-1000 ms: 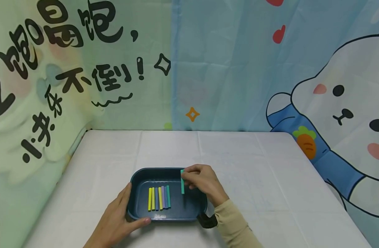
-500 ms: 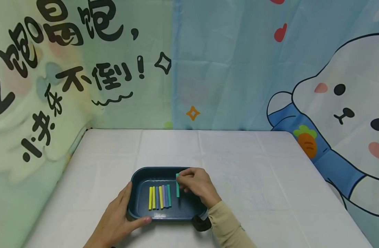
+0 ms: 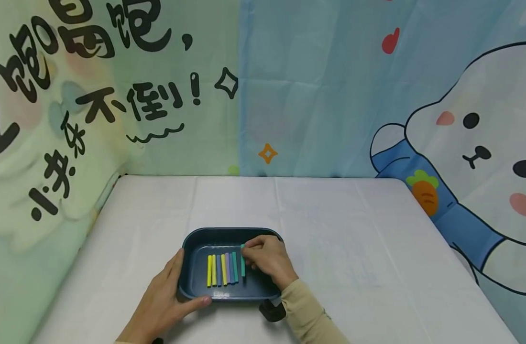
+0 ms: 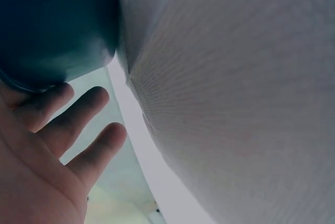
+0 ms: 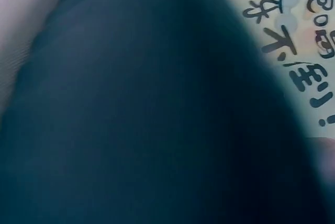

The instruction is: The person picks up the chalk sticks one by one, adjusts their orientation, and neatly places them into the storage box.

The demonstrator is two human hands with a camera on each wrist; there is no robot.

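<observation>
A dark blue tray (image 3: pixel 263 289) stands on the white-covered table. My left hand (image 3: pixel 164 294) rests against its left end, the thumb on the near rim. In the left wrist view, the fingers of that hand (image 4: pixel 42 166) are straight and spread by the tray's outer wall (image 4: pixel 57 25). Thumb and fingers of my right hand (image 3: pixel 269 258) pinch a thin green stick (image 3: pixel 243 271), upright in the head view, just right of a row of sticks in the tray. The row runs from yellow sticks (image 3: pixel 209 271) through blue and purple to a green stick (image 3: pixel 235 267). The tray's surface (image 5: pixel 131 103) fills most of the right wrist view, blurred.
White cloth (image 3: pixel 353 248) covers the table around the tray. A printed curtain (image 3: pixel 310 95) with lettering and a cartoon rabbit (image 3: pixel 474 143) hangs behind it. A black object (image 3: pixel 272 311) sits at my right wrist, by the sleeve (image 3: pixel 310 310).
My right hand has moved left and slightly towards me with the green stick, closer to the row. The left hand has kept its place on the tray.
</observation>
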